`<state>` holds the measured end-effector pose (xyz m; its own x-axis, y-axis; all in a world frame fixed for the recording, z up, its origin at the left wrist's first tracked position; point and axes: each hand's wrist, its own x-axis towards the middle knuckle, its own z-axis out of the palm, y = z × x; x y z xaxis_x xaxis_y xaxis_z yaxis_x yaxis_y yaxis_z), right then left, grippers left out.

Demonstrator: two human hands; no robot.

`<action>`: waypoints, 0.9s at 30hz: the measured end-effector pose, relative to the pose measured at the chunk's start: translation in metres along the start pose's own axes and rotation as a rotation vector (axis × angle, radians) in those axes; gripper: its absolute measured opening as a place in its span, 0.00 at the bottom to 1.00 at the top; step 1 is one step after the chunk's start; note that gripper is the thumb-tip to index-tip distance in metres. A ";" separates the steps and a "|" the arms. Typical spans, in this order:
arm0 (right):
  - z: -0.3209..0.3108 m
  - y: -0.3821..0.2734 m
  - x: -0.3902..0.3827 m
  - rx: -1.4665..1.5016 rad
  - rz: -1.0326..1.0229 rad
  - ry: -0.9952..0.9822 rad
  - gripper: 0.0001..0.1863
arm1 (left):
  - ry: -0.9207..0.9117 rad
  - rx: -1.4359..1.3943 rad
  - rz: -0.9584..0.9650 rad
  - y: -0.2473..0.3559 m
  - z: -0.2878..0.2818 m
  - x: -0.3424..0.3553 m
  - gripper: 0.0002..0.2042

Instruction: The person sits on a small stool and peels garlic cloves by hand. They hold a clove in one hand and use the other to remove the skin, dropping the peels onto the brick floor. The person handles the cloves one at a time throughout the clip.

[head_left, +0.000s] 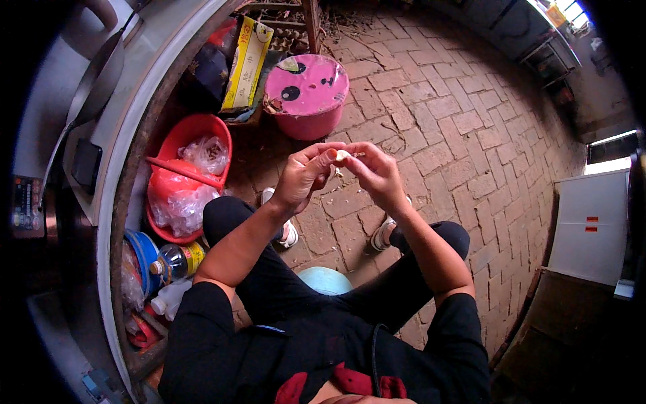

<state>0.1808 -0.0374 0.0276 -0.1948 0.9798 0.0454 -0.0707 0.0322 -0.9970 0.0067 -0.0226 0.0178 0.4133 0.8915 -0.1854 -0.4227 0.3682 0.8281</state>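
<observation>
My left hand point(302, 179) and my right hand point(375, 176) meet in front of me, over the brick floor between my knees. Pinched between their fingertips is a small whitish piece that looks like a garlic clove point(341, 155). A pale, papery bit of skin hangs just below it. Both hands are closed, with thumbs and forefingers touching the clove. Small pale scraps are scattered on the bricks below.
A pink round stool point(308, 111) stands ahead. At left, a red basket point(225, 145) holds plastic bags, near an oil bottle point(176, 261) and a yellow-white box point(247, 64). A counter edge point(128, 141) runs along the left; a white cabinet point(587, 225) is at right.
</observation>
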 end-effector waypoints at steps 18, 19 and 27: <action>0.007 0.005 -0.001 -0.530 -0.272 0.238 0.06 | 0.067 0.238 0.080 0.003 0.006 -0.007 0.12; 0.008 0.005 -0.001 -0.519 -0.268 0.238 0.07 | 0.073 0.252 0.087 0.003 0.007 -0.007 0.12; 0.007 0.010 -0.004 -0.516 -0.148 0.133 0.08 | 0.132 0.520 0.315 0.002 0.002 -0.001 0.09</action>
<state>0.1738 -0.0422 0.0178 -0.0918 0.9728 0.2128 0.4070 0.2317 -0.8836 0.0067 -0.0236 0.0209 0.2151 0.9739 0.0729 -0.0460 -0.0645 0.9969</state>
